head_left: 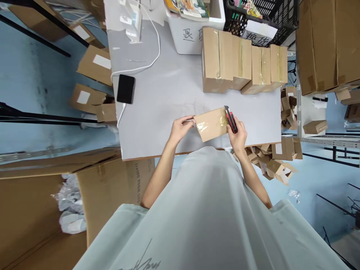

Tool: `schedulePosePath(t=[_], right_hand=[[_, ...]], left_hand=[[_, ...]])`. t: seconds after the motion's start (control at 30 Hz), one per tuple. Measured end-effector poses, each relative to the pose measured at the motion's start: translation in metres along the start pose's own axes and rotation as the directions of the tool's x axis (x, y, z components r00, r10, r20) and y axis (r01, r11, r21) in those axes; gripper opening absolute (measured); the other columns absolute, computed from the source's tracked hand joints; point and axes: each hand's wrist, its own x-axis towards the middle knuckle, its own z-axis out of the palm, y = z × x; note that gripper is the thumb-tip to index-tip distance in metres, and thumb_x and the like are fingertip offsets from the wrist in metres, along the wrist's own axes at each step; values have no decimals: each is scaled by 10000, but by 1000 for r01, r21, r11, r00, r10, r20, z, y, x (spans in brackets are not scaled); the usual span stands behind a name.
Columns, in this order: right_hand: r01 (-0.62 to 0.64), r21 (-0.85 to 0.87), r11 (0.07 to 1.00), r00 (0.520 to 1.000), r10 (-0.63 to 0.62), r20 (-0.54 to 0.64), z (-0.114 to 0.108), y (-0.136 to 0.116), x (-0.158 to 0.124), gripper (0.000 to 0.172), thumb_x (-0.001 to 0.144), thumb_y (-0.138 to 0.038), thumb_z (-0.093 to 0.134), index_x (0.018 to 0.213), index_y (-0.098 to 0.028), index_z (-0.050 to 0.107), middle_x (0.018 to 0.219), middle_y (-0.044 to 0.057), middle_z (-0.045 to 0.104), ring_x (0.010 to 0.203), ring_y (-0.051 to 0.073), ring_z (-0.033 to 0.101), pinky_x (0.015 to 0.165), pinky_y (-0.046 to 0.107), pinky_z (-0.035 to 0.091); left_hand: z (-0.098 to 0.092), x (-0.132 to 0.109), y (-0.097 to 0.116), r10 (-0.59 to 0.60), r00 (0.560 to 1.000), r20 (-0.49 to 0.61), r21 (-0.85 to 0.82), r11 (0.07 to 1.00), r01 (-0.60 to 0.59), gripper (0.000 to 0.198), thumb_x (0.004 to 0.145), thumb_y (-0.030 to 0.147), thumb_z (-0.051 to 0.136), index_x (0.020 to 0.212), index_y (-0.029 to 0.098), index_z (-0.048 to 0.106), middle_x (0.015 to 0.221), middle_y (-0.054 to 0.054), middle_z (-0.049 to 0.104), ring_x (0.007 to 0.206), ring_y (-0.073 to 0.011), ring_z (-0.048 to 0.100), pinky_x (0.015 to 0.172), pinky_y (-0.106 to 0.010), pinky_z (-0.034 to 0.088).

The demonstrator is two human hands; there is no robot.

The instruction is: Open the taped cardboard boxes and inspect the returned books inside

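A small taped cardboard box (211,123) lies on the white table (163,101) near its front edge. My left hand (180,128) grips the box's left end, fingers curled on it. My right hand (238,134) is at the box's right end and holds a red and black utility knife (231,119) against that end. Clear tape shines across the top of the box.
A row of taped cardboard boxes (242,63) stands at the back right of the table. A black device (126,89) on a white cable lies at the left. A white bin (191,30) and black crate (261,18) sit behind. Large open cartons (84,187) and small boxes (278,157) cover the floor.
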Motion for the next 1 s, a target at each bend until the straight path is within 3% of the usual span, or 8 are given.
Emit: schedulePosePath(t=[0.07,0.17,0.23,0.33,0.73,1.0], right_hand=[[63,-80,995,996,-57,71,-9,-16,-10,579,1088,-348,573,1658,-243,568,1351,137,749,1250,284,739,1132,440,588],[159,-96,983,950,-126,284,-13,-43,-24,575,1086,-316,601,1656,-249,576,1369,110,751,1245,263,747,1098,368,597],[184,-119,976,901,-119,417,-9,-59,-30,569,1074,-285,619,1641,-240,597,1377,96,758,1233,252,757,1069,336,601],[176,-224,959,853,-35,520,-2,-75,-31,571,1082,-277,615,1651,-238,592,1399,87,754,1198,257,772,996,326,617],[218,-392,894,813,56,580,-4,-96,-34,599,1129,-315,521,1726,-350,488,1475,61,717,1192,243,762,938,303,605],[297,-529,795,766,133,629,-11,-131,-39,607,1162,-299,432,1768,-301,411,1554,123,650,1173,252,762,898,302,615]], left_hand=[[-4,1,1,28,1000,14,31,999,-28,533,793,509,849,1211,180,864,1327,-129,831,1191,-338,798,1074,-490,666],[-8,3,3,80,996,27,84,993,-82,486,817,486,828,1197,188,882,1318,-123,837,1200,-335,798,1152,-506,619],[-10,5,4,86,995,46,108,990,-90,465,822,462,822,1192,189,888,1301,-116,844,1203,-338,799,1165,-506,609],[-12,7,4,81,994,73,117,989,-89,459,822,436,823,1204,190,888,1305,-108,844,1208,-341,800,1158,-497,612],[-9,8,-1,123,989,82,121,984,-132,410,855,423,819,1183,183,878,1286,-124,848,1174,-323,814,1115,-463,636],[-5,9,3,134,988,76,197,969,-146,358,878,370,770,1166,178,861,1258,-111,854,1110,-282,825,1051,-406,656]])
